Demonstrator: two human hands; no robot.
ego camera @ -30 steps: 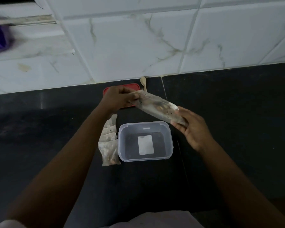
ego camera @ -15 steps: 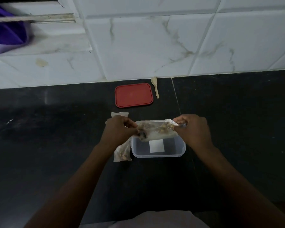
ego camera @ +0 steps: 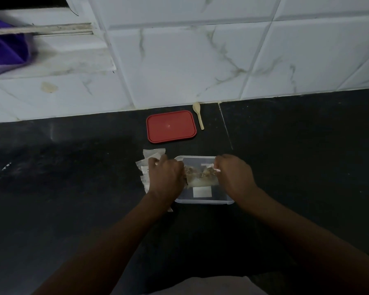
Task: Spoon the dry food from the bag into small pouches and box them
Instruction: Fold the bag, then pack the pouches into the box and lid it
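Judging by the sag: light, limp and thin-walled, probably slick under dry skin. So much for the clear soft plastic bag of brown dry food (ego camera: 200, 176), stretched sideways just above the clear rectangular plastic box (ego camera: 202, 201) on the black stone tabletop (ego camera: 73, 188).

Pinched at its 9 o'clock end by the left hand (ego camera: 165, 177) and at its 3 o'clock end by the right hand (ego camera: 232, 175). Fingers (ego camera: 223, 161) of both curled close round the film, with the tips hidden from the head view.

Best taken by the bare film at the two ends, as now, and not by the filled belly. Squeezing there risks shifting the loose pieces and crushing brittle ones. Cannot make out an open mouth at either end, so better kept level. Likely to tear if pulled hard.

Looks cloudy and crumpled, with brown lumps bunched along the far half and pale bare film nearer the body.

Open box beneath, with a white label on its floor. At 9 o'clock of the box, partly under the left hand, a heap of small clear plastic pouches (ego camera: 150, 155). At 11 o'clock, apart from the box, the flat red rectangular lid (ego camera: 171, 126). Just beside the lid's 2 o'clock corner, the small cream spoon (ego camera: 198, 115), lying unheld.
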